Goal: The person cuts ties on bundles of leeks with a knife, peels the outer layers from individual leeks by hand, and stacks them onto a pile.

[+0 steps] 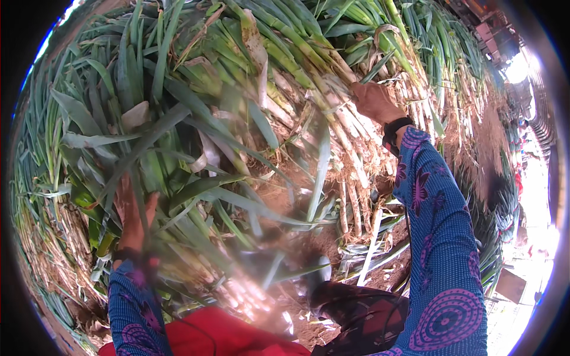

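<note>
In the head view, the person's left hand reaches up into a mass of broad green leaves on the left side. Its thumb stands apart from the fingers, with a gap between them; leaves cover the fingertips, so I cannot tell whether they close on anything. A dark band circles that wrist.

The right hand lies farther forward, its back upward and its fingers bent inward against pale leek-like stalks. It touches them, but the fingertips are hidden, and I cannot tell how tightly they wrap any stalk. A black wristband sits just above a blue patterned sleeve.

The stalks lie in a thick heap in front of the person, green tops mostly away and white, rooty ends toward the body. Another bunch, blurred, lies between the forearms near red cloth, with brown soil beside it. More stalks stand close-packed at far left.
</note>
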`<state>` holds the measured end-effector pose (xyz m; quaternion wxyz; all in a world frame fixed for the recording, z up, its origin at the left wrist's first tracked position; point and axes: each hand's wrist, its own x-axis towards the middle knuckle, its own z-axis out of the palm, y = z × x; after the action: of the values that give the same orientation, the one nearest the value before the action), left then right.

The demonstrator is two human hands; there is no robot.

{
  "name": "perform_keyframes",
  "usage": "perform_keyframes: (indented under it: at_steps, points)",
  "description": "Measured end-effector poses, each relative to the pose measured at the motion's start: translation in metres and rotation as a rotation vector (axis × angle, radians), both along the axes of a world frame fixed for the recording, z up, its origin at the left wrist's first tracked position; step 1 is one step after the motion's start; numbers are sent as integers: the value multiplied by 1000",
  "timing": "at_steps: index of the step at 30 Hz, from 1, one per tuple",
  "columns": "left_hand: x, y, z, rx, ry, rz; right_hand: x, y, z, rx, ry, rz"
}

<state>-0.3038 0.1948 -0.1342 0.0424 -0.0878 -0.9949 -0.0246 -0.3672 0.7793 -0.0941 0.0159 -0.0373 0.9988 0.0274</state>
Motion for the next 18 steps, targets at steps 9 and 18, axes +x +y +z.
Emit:
perform_keyframes:
  at_steps: [9, 18]
  points:
    - [0, -5, -8, -4, 31, 24, 38, -2, -6, -683, -100, -405]
    - [6, 8, 2, 53, -11, 84, 157, -71, 47, -1106, -325, -267]
